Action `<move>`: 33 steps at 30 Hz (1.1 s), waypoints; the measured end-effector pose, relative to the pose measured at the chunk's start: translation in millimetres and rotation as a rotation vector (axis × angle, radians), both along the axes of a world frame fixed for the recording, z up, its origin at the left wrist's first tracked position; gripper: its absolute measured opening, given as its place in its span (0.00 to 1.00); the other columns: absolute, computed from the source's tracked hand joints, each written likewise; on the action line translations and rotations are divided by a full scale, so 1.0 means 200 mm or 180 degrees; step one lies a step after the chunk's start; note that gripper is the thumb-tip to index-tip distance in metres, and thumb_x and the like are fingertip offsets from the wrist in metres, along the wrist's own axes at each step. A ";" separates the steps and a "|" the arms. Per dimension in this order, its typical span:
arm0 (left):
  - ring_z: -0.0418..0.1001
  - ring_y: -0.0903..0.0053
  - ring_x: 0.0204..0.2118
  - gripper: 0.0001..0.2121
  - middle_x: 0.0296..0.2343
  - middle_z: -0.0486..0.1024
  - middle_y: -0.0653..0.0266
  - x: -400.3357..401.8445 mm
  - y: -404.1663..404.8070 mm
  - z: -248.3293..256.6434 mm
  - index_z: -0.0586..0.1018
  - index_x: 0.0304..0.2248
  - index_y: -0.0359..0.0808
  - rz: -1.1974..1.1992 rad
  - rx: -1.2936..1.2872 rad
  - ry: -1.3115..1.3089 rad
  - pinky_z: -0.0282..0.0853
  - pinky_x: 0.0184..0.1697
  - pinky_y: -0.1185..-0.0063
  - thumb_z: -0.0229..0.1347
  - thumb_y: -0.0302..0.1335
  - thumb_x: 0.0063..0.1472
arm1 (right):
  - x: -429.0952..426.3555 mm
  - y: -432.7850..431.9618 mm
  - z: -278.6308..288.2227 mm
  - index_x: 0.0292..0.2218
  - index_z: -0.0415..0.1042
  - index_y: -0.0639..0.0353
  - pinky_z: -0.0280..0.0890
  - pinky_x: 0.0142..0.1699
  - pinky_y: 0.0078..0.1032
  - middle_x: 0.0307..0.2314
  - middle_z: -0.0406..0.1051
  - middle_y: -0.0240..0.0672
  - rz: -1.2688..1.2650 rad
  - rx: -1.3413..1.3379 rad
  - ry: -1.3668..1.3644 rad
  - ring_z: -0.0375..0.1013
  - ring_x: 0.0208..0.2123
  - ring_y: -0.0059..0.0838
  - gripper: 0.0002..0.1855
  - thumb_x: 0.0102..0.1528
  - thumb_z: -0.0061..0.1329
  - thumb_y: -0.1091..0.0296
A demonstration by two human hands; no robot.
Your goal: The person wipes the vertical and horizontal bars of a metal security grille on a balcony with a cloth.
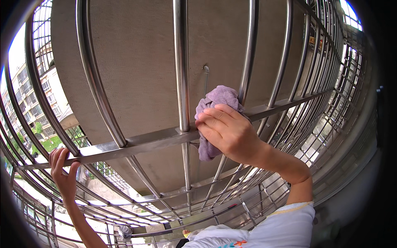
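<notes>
A crumpled purple cloth (219, 96) is bunched over the horizontal rail of a stainless steel window grille (155, 139). My right hand (231, 133) presses it there, just right of a vertical round bar (182, 68), with part of the cloth hanging below the rail. At the far left, my left hand (63, 167) grips the same rail, its fingers over the top beside another upright bar and its thumb against the front face. The palm side of the right hand is hidden.
Beyond the bars stands a grey-brown wall (133, 62) with a small pipe (206, 74). Lower rails and bars curve below. A bundled pale coil (125, 231) lies near the bottom. Apartment buildings (28, 90) and greenery show outside at left; more grilles line the right.
</notes>
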State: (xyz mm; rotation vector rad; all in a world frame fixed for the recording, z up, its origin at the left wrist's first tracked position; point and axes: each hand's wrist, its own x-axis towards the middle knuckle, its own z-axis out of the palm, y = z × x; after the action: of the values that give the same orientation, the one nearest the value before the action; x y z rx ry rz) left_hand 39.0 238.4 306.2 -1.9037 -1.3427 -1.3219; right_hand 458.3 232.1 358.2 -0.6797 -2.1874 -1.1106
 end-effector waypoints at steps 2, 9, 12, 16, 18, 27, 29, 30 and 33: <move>0.63 0.64 0.43 0.19 0.34 0.70 0.59 0.00 -0.03 0.02 0.73 0.34 0.30 0.0024 -0.0069 0.0034 0.52 0.50 0.70 0.59 0.33 0.43 | 0.06 0.01 -0.02 0.28 0.69 0.65 0.61 0.42 0.29 0.28 0.68 0.37 0.0060 0.0033 0.0115 0.67 0.35 0.32 0.11 0.38 0.47 0.75; 0.64 0.68 0.43 0.26 0.41 0.66 0.60 0.12 -0.08 0.06 0.67 0.45 0.35 -0.0338 -0.0638 -0.0986 0.57 0.48 0.73 0.58 0.29 0.44 | 0.15 0.06 0.03 0.31 0.66 0.61 0.58 0.46 0.32 0.30 0.66 0.35 0.0673 -0.0796 0.0194 0.66 0.35 0.35 0.26 0.23 0.54 0.81; 0.59 0.66 0.48 0.30 0.45 0.62 0.58 0.39 -0.18 0.12 0.61 0.48 0.35 0.0112 0.0787 -0.0078 0.56 0.50 0.70 0.57 0.35 0.46 | 0.16 0.07 0.04 0.31 0.66 0.62 0.60 0.43 0.34 0.29 0.67 0.36 0.0789 -0.0948 0.0332 0.67 0.34 0.37 0.23 0.26 0.50 0.82; 0.57 0.61 0.49 0.28 0.44 0.62 0.55 0.92 -0.31 0.21 0.61 0.47 0.31 -0.0976 0.0654 0.0504 0.54 0.51 0.69 0.54 0.36 0.49 | 0.16 0.08 0.06 0.31 0.65 0.59 0.60 0.42 0.32 0.27 0.67 0.37 0.0852 -0.0871 0.0425 0.67 0.33 0.37 0.23 0.26 0.51 0.81; 0.57 0.60 0.49 0.28 0.43 0.63 0.54 1.10 -0.22 0.18 0.60 0.47 0.31 -0.0933 0.0383 0.0553 0.52 0.52 0.69 0.54 0.36 0.49 | 0.17 0.09 0.02 0.30 0.64 0.58 0.60 0.39 0.30 0.25 0.67 0.37 0.0750 -0.0847 0.0445 0.67 0.31 0.37 0.22 0.27 0.51 0.81; 0.64 0.62 0.39 0.32 0.31 0.70 0.51 1.18 0.02 0.05 0.57 0.45 0.22 -0.0571 0.0469 0.0930 0.55 0.46 0.70 0.57 0.33 0.46 | 0.15 0.09 0.01 0.27 0.64 0.61 0.61 0.33 0.33 0.20 0.66 0.44 0.1093 -0.0360 0.0504 0.66 0.27 0.45 0.11 0.36 0.46 0.76; 0.64 0.61 0.39 0.32 0.30 0.70 0.53 1.19 0.04 0.01 0.56 0.45 0.22 -0.0430 0.0524 0.0789 0.55 0.46 0.70 0.57 0.33 0.46 | 0.15 0.10 -0.02 0.27 0.64 0.60 0.61 0.33 0.33 0.20 0.67 0.44 0.1035 -0.0221 0.0554 0.67 0.27 0.44 0.11 0.36 0.47 0.75; 0.64 0.61 0.39 0.32 0.30 0.70 0.53 1.19 0.04 0.01 0.56 0.45 0.22 -0.0429 0.0426 0.0805 0.55 0.46 0.70 0.57 0.33 0.46 | 0.15 0.10 -0.01 0.27 0.64 0.60 0.61 0.33 0.33 0.21 0.67 0.44 0.1075 -0.0254 0.0530 0.67 0.27 0.44 0.11 0.36 0.47 0.75; 0.63 0.61 0.40 0.32 0.32 0.70 0.53 1.19 0.04 0.02 0.56 0.46 0.23 -0.0455 0.0190 0.0814 0.55 0.46 0.70 0.57 0.33 0.46 | 0.15 0.09 -0.01 0.27 0.64 0.60 0.61 0.33 0.33 0.20 0.67 0.43 0.1044 -0.0433 0.0551 0.67 0.26 0.44 0.10 0.36 0.47 0.75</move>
State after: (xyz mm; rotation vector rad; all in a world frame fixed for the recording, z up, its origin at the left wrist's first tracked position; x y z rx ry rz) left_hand 276.9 246.3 310.7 -2.0778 -1.0471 -1.1227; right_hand 489.3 250.9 356.1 -0.4336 -2.1411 -0.7146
